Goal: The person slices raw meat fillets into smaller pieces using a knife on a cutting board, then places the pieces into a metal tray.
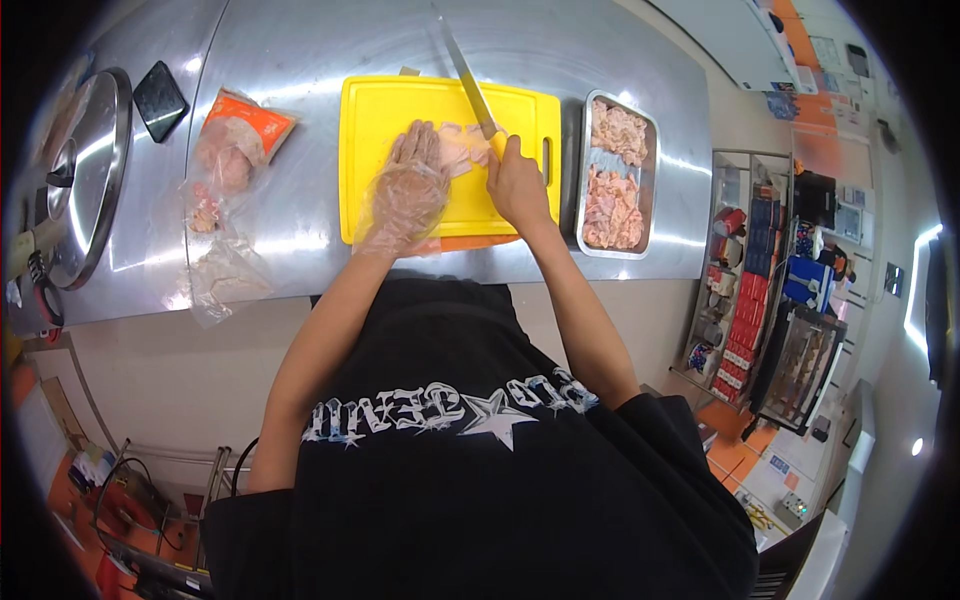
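Note:
My left hand [411, 186], in a clear plastic glove, lies flat on the left part of a yellow cutting board [364, 112], its fingers beside pale pieces of raw meat [456, 150]. Whether it presses on meat underneath is hidden. My bare right hand [516, 180] is closed round the yellow handle of a long kitchen knife [466, 79]. The blade points away from me and to the left, over the board and past its far edge. To the right of the board, a metal tray [655, 180] holds two heaps of cut raw meat [615, 206].
On the steel table [300, 45], an orange and clear plastic bag [247, 127] with raw meat and a crumpled clear bag [225, 277] lie left of the board. Farther left are a dark phone-like object [160, 101] and a large metal lid [101, 180]. Shelving [739, 277] stands right of the table.

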{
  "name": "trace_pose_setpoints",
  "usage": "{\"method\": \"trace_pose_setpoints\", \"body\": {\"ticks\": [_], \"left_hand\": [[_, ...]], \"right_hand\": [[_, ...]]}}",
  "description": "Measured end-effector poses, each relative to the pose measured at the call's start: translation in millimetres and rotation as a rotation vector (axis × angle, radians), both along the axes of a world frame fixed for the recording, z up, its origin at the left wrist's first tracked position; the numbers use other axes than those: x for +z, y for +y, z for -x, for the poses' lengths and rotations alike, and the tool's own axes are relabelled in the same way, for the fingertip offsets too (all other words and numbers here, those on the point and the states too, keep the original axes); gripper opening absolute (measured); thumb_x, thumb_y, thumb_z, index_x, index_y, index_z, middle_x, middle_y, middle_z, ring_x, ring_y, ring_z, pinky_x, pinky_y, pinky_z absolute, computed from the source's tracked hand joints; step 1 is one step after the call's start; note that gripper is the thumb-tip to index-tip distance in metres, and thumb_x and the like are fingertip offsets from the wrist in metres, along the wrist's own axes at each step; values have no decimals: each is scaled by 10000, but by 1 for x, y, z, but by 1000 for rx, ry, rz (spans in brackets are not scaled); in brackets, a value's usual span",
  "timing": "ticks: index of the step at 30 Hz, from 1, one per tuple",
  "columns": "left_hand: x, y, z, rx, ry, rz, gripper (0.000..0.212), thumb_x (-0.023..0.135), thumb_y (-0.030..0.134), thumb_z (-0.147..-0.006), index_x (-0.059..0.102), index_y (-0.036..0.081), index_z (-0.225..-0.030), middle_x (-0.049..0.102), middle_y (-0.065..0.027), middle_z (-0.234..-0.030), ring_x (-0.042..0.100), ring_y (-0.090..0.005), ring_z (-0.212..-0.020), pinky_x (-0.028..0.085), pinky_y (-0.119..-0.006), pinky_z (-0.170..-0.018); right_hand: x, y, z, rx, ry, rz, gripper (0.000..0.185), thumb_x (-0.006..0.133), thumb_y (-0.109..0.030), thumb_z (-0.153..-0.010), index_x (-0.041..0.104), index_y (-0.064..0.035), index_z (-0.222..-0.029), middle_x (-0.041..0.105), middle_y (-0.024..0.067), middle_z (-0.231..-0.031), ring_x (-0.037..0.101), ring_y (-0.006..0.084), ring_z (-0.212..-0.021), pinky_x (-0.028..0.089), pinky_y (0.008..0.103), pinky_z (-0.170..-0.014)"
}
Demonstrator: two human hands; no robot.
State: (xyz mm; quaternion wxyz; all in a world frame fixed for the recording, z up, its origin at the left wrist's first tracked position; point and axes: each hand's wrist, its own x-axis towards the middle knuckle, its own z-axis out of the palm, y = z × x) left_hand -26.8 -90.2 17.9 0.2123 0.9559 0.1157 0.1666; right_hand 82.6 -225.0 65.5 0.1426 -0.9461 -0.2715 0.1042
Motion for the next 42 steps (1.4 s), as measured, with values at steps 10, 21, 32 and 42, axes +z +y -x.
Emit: {"method": "trace_pose_setpoints", "body": {"ticks": [10, 21, 32, 42], "left_hand": [[19, -12, 14, 63, -22, 36, 322, 615, 212, -874, 616, -29, -1088, 632, -190, -1083, 586, -355, -1035, 461, -458, -899], [12, -20, 13, 38, 104, 44, 256, 634, 96, -727, 583, 3, -961, 590, -203, -898, 576, -401, -892, 468, -468, -797], [3, 1, 29, 127, 32, 267, 236, 550, 33, -833, 595, -15, -1060, 599, -216, -991, 564, -385, -956, 468, -436, -833], [7, 6, 24, -58, -180, -90, 282, 652, 100, -766, 648, 44, -1043, 627, -121, -989, 602, -287, -924, 495, -420, -757]], "right_hand": [[12, -99, 62, -56, 112, 31, 366, 512, -262, -978, 445, 49, -1157, 618, 336, -740, 619, 521, -710, 482, 591, -619], [72, -144, 116, -186, 251, -25, 260, 544, -243, -975, 479, 2, -1034, 590, 347, -732, 570, 549, -712, 408, 590, -585], [45, -66, 89, 36, 140, 1, 273, 568, -267, -967, 482, -19, -1044, 608, 288, -665, 602, 492, -638, 443, 575, -552], [30, -35, 74, 41, 89, 52, 274, 541, -286, -978, 467, -31, -1044, 613, 286, -670, 614, 493, -653, 471, 576, -562]]}}
